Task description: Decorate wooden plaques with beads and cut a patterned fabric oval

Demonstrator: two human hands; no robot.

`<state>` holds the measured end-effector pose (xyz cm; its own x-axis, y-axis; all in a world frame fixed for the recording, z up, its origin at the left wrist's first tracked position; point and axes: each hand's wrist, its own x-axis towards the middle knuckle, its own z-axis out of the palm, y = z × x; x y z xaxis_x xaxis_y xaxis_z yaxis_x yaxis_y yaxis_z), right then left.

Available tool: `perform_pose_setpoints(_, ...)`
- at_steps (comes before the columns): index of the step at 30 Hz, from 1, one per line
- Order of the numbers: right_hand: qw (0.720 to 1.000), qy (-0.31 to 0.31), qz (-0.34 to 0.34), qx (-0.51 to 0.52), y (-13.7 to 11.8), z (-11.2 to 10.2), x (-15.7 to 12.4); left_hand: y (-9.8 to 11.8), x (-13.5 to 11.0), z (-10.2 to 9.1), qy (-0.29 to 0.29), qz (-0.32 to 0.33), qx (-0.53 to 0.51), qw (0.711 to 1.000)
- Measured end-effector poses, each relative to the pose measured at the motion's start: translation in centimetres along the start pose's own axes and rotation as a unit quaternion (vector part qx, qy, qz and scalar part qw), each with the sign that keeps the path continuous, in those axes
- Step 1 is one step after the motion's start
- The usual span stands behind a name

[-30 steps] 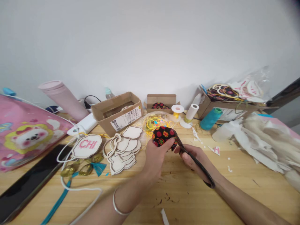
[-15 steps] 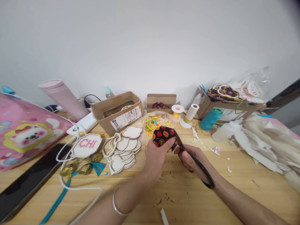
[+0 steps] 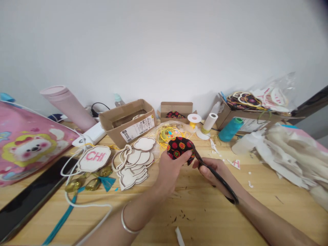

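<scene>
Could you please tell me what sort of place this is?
It looks like a handicraft workspace: a wooden table with wooden tag blanks, a teal thread cone, and black scissors at patterned fabric.

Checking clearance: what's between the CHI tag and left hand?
Head view: a pile of blank wooden cut-outs lies between the CHI tag and the left hand.

head view looks down (hands (image 3: 171, 172) close below).

Pink letters "CHI" stand on a wooden cloud-shaped tag (image 3: 94, 158) left of the left hand (image 3: 170, 172). A paper scrap (image 3: 236, 164) right of the right hand (image 3: 214, 172) shows a pink "H". The white label (image 3: 135, 129) on the cardboard box (image 3: 112, 133) beyond the hands is too small to read.
</scene>
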<state>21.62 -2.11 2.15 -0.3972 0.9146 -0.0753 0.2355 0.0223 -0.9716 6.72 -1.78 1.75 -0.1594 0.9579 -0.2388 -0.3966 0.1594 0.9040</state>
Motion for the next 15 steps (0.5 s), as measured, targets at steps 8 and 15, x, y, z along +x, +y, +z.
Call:
perform_pose_setpoints(8, 0.999, -0.026, 0.015, -0.039, -0.8, -0.9, 0.1, 1.1, 0.2, -0.2, -0.015, -0.014, 0.050, 0.999)
perform_pose_setpoints(15, 0.995, -0.060, 0.014, -0.077, -0.2, -2.1, -0.1, 2.3, 0.1, -0.3, -0.071, -0.001, 0.095, 0.993)
